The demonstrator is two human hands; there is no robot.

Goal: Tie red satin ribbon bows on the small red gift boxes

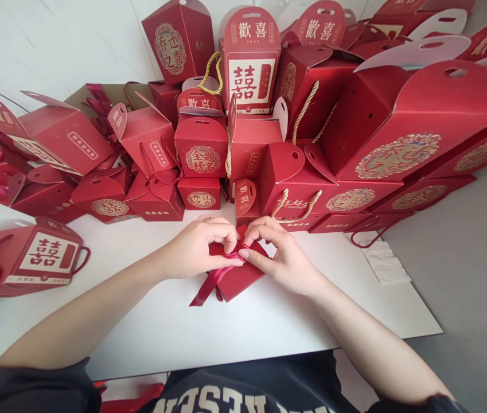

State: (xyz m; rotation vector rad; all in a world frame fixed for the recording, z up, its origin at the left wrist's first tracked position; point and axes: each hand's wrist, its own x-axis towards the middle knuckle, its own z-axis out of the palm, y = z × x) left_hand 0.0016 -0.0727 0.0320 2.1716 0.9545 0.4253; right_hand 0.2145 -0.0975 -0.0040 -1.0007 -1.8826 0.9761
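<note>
A small red box [240, 282] lies at an angle on the white table, in front of the stacked boxes. Across its top runs a shiny dark pink ribbon [209, 287], one tail of which hangs over the box's left side onto the table. My left hand [202, 244] pinches the ribbon between thumb and fingers from the left. From the right, my right hand [280, 255] pinches the same ribbon close by, thumb and forefinger meeting near the middle of the box. The fingers partly cover the ribbon where the hands meet.
Red gift boxes [202, 140] with gold and white lettering stand piled along the back. A larger box [415, 126] rises at the right. At the left lies a box with rope handles [49, 252]. White tissue [383, 261] rests near the right edge of the table [161, 327].
</note>
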